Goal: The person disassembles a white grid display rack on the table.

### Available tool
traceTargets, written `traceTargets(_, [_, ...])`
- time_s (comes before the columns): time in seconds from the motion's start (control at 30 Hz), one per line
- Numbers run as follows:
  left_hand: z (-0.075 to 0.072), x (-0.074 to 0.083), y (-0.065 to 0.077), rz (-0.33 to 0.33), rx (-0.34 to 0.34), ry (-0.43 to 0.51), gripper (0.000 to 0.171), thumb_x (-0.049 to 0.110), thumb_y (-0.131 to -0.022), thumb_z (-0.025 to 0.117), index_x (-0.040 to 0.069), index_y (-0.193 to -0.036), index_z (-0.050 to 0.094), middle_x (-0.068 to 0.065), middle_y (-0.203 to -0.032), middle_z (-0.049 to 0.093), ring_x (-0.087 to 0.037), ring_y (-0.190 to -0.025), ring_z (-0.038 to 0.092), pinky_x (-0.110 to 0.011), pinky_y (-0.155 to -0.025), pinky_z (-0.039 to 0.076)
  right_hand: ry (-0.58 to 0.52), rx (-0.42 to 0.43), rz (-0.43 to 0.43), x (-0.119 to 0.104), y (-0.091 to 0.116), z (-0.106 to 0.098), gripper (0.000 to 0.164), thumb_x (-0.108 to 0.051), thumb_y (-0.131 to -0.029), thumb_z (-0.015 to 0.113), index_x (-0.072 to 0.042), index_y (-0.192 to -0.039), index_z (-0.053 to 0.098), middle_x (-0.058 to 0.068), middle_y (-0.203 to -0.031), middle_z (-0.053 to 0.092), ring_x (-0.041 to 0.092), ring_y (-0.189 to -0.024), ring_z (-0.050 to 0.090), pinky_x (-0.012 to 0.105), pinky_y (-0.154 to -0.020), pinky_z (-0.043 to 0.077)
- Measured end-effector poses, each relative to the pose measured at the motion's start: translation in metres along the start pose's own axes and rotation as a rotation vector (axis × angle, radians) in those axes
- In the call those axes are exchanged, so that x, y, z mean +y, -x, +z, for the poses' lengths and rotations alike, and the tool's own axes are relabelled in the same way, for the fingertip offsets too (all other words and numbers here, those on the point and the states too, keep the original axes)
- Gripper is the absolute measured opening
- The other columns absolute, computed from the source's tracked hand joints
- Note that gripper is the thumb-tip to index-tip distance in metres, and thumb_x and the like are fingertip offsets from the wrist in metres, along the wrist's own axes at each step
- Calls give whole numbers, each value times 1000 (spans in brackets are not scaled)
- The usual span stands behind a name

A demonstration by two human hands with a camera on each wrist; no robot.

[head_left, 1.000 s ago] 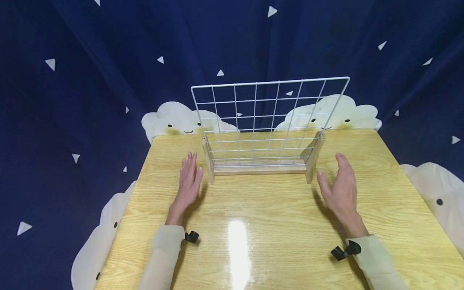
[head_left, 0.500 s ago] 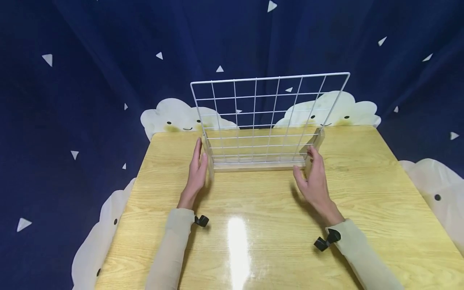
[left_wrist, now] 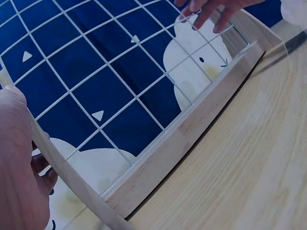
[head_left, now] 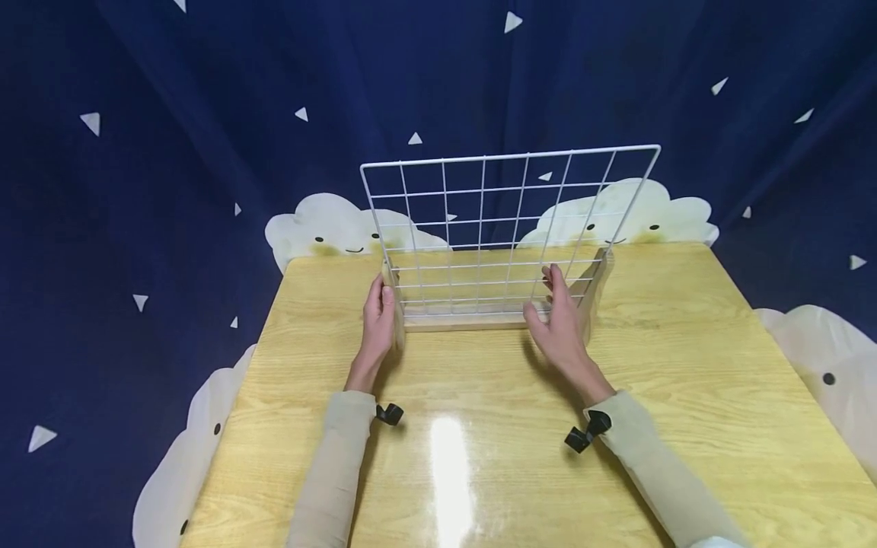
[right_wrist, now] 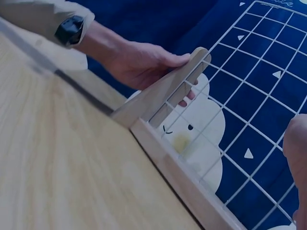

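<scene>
A white wire grid panel (head_left: 483,157) stands upright in a wooden base (head_left: 452,325) near the back of the table. My left hand (head_left: 378,320) grips its left wooden side support (left_wrist: 76,181). In the right wrist view, the left thumb lies along the support's edge and fingertips show past its inner side. My right hand (head_left: 560,327) is in front of the grid's lower right part, left of the right side support (head_left: 594,301). Its fingers are spread and slightly bent, close to the wires and holding nothing.
The stand rests on a light wood-grain table (head_left: 507,426), with a bright glare patch toward the front. Behind hangs a dark blue curtain (head_left: 226,91) with white triangles and white clouds (head_left: 329,217) along the table's back edge.
My left hand has moved right and forward from beside the stand and now grips the left support. My right hand has swept left, from outside the right support to before the grid.
</scene>
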State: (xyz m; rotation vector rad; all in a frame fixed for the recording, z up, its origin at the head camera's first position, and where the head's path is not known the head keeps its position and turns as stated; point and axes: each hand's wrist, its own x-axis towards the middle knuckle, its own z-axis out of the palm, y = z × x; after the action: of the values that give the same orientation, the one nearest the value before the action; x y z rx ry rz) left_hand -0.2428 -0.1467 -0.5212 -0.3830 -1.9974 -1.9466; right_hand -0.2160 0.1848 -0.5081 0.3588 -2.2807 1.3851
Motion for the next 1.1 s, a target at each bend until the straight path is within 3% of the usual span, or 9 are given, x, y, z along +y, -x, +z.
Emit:
traceTargets(0.1, [-2, -7, -3, 19, 0, 2, 43, 12, -115, 32, -7, -152, 42, -31, -147, 51, -41, -137, 46, -28, -108, 38, -23, -2, 18, -2, -7, 8, 68, -7, -94, 63, 1, -156, 36, 23, -154, 47, 46, -137, 47, 66, -107, 45])
traceTargets(0.2, [-2, -6, -3, 7, -23, 17, 43, 9, -115, 31, -11, -151, 41, -35, -145, 50, -47, -137, 45, -37, -110, 37, -52, 5, 34, -2, -10, 15, 63, -7, -95, 62, 2, -153, 40, 24, -151, 49, 44, -136, 48, 66, -107, 46])
traceTargets(0.33, [-2, 7, 0, -10, -41, 14, 42, 6, -114, 31, -16, -148, 41, -38, -139, 52, -54, -136, 44, -46, -111, 37, -100, 17, 68, -6, -14, 24, 65, -8, -96, 61, 4, -155, 36, 24, -152, 48, 43, -137, 48, 66, -109, 44])
traceTargets(0.5, [-1, 27, 2, -16, -45, 23, 41, 5, -113, 34, -19, -145, 41, -40, -136, 53, -58, -132, 44, -37, -105, 40, -106, 57, 109, -12, -16, 33, 77, -14, -95, 65, 3, -160, 26, 20, -156, 46, 40, -141, 47, 65, -110, 43])
traceTargets(0.6, [-1, 27, 1, -16, -42, 39, 41, 6, -113, 34, -18, -145, 41, -43, -137, 50, -59, -129, 43, -38, -102, 41, -70, 102, 107, -11, -20, 40, 79, -18, -96, 70, 2, -159, 27, 19, -155, 47, 39, -139, 48, 64, -107, 46])
traceTargets(0.77, [1, 27, 4, -7, -20, 34, 39, 6, -113, 33, -18, -143, 41, -41, -135, 51, -54, -130, 46, -40, -105, 41, -61, 162, 103, -10, -23, 47, 81, -20, -96, 73, 2, -159, 28, 18, -152, 51, 37, -136, 52, 63, -104, 48])
traceTargets(0.93, [1, 27, 8, 10, -12, 33, 38, 3, -113, 33, -21, -141, 40, -41, -132, 52, -54, -130, 47, -32, -105, 40, -61, 169, 105, -11, -22, 48, 80, -23, -97, 75, 2, -158, 29, 17, -149, 54, 38, -133, 54, 60, -102, 49])
traceTargets(1.1, [2, 10, 10, 28, -23, 2, 38, 3, -113, 31, -20, -142, 39, -39, -132, 52, -55, -132, 46, -30, -109, 39, -2, 191, 118, -13, -21, 44, 78, -26, -98, 76, 0, -157, 33, 19, -139, 61, 41, -118, 64, 57, -98, 53])
